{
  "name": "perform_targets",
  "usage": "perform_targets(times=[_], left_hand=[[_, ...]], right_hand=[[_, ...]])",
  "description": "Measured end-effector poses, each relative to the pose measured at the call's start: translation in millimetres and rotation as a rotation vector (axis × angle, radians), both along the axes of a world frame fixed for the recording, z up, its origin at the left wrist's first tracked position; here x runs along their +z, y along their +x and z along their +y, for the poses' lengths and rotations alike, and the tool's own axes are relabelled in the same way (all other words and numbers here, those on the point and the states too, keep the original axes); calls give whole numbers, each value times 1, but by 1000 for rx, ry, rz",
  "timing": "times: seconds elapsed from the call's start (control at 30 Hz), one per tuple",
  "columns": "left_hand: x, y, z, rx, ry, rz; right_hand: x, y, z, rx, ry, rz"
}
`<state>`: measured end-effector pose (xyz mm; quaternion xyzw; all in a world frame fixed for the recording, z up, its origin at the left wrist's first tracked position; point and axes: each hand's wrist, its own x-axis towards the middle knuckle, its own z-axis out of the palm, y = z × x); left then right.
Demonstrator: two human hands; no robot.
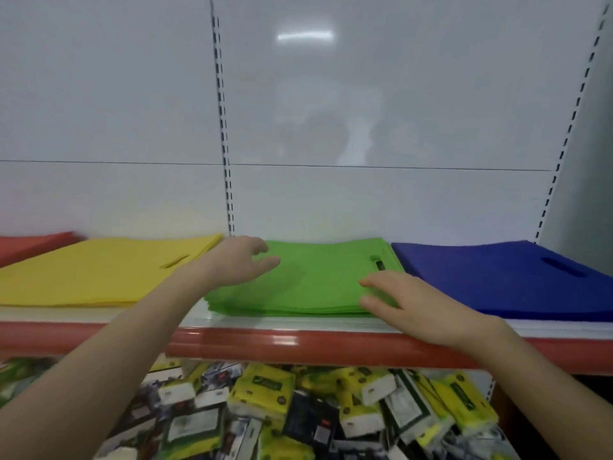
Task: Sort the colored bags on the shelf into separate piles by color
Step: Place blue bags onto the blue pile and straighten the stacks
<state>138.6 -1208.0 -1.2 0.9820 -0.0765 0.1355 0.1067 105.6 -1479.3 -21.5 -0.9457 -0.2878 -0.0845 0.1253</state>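
Four flat piles of bags lie side by side on the shelf: red [31,244] at the far left, yellow [99,277], green [318,283] in the middle, and blue [504,280] on the right. My left hand [237,260] hovers over the green pile's left edge, fingers spread, holding nothing. Fingers apart, my right hand [414,302] rests at the green pile's front right corner, touching its edge. Neither hand grips a bag.
The shelf has a red front lip [298,346] and a white back panel with slotted uprights [225,144]. Below the shelf, a bin holds several yellow-green and dark tissue packs [298,410].
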Motion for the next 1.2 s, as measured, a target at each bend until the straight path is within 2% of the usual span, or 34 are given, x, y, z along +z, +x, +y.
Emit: perform_targets(times=[0.17,0.23,0.47,0.6,0.73,0.9,1.03,1.2], left_hand=[[-3,-23,32,-87,-12,309],[-3,-27,39,-114,-8,356],[-10,-26,53,-47,72,287],[-14,-24,44,-34,112,261],[-14,-26,41,-16,98,272],[-15,-26,43,13,83,260],[-18,-27,41,27,57,200],[-18,-31,43,22,-5,222]], right_hand=[[-2,-8,0,-113,-54,74],[0,-7,-2,-142,-42,99],[12,3,-17,-301,-136,120],[10,12,-20,-354,-98,178],[8,19,-22,-371,-51,153],[7,17,-24,-383,-68,230],[3,19,-19,-380,-39,164],[3,16,-21,-391,-82,152]])
